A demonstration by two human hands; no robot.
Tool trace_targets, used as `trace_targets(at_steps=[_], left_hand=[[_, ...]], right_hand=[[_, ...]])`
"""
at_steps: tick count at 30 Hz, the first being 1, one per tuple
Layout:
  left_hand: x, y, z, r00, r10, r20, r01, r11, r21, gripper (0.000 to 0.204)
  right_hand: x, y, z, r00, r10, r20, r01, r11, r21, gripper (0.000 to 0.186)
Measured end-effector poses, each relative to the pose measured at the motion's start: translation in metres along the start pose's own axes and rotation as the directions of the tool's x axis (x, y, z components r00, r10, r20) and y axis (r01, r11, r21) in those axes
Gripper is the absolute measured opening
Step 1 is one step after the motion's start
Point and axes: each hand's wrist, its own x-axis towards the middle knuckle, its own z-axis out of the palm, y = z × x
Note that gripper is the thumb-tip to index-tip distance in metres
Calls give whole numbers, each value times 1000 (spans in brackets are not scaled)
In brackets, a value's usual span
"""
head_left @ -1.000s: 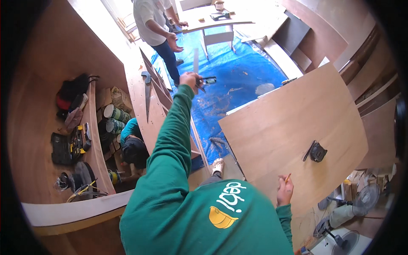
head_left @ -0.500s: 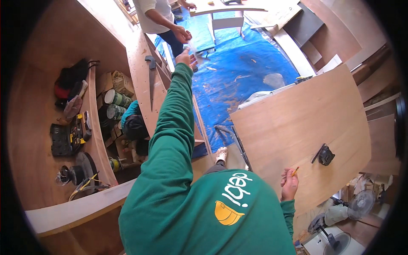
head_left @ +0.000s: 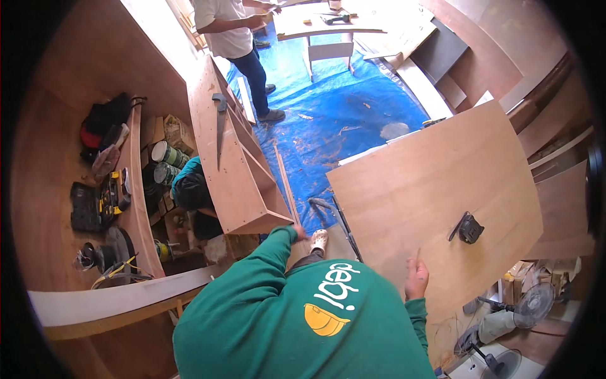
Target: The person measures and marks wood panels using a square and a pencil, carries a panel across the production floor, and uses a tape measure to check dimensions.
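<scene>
Close to the lower corner of a wooden shelf unit is my left hand, small and blurred, so its fingers cannot be read. My right hand is closed around a thin pencil pointing upward, over the near-left part of a large plywood sheet. A black tape measure lies on that sheet, to the right of this hand. On top of the shelf unit rests a handsaw with a dark handle.
A co-worker in a white shirt stands on the blue tarp, by a far table. Another person crouches left of the shelf unit. Paint cans and an open tool case lie left; fans stand lower right.
My left hand has drawn back from the co-worker's hand toward my body. The co-worker has pulled back and turned toward the far table. My right hand keeps the pencil, now more upright.
</scene>
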Motion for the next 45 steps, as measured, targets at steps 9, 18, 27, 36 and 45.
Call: trace_targets(at_steps=[9, 18, 27, 36, 45], left_hand=[[-107, 9, 27, 926, -328, -187, 275, 926, -260, 48], [-100, 78, 7, 919, -161, -360, 50, 953, -299, 49], [-45, 57, 10, 993, -66, -94, 58, 995, -82, 56], [1, 10, -40, 998, -21, -61, 23, 999, 39, 57], [11, -2, -94, 994, -10, -109, 10, 1000, 3, 59]], right_hand=[[-29, 21, -54, 993, -121, 11, 120, 971, -209, 26], [-36, 46, -95, 948, -313, -67, 253, 861, -441, 26], [-20, 50, -97, 992, -31, -118, -10, 944, -330, 24], [-16, 45, -85, 963, 144, -227, -186, 966, -177, 25], [-10, 59, -80, 946, 116, -303, -199, 945, -259, 28]])
